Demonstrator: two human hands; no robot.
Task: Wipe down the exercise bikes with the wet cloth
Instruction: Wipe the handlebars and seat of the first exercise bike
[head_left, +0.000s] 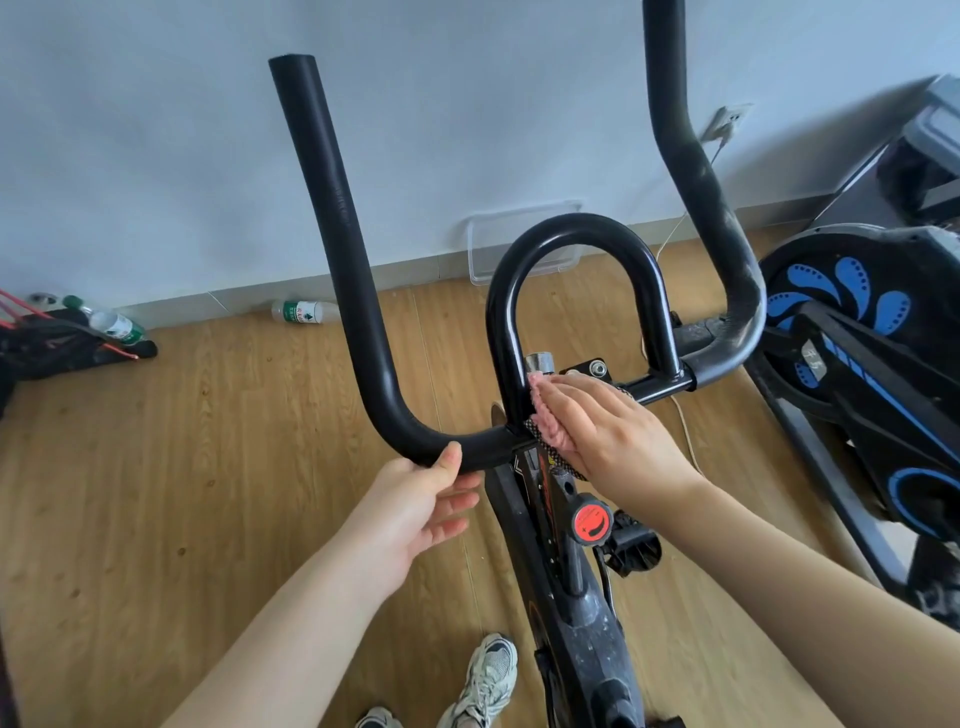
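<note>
The pink fluffy wet cloth (545, 415) lies at the centre of the black tubular handlebar (363, 291) of the near exercise bike, at the base of the glossy black centre loop (576, 234), just above the red round adjustment knob (591, 517). The right hand (608, 431) presses it flat under the palm, fingers extended and close together over the cloth; this placement probably spreads pressure across the stem junction. The left hand (421, 499) holds the lower bend of the left bar, thumb over the tube and fingers curled loosely beneath, apparently to steady the handlebar against the wiping force. The frame below the knob looks dusty, so wiping appears incomplete. Count: two bikes, the second being the black bike with blue petal markings (852, 301) to the right; two clear plastic bottles with green labels (306, 312) on the wooden floor by the wall; one cloth.
</note>
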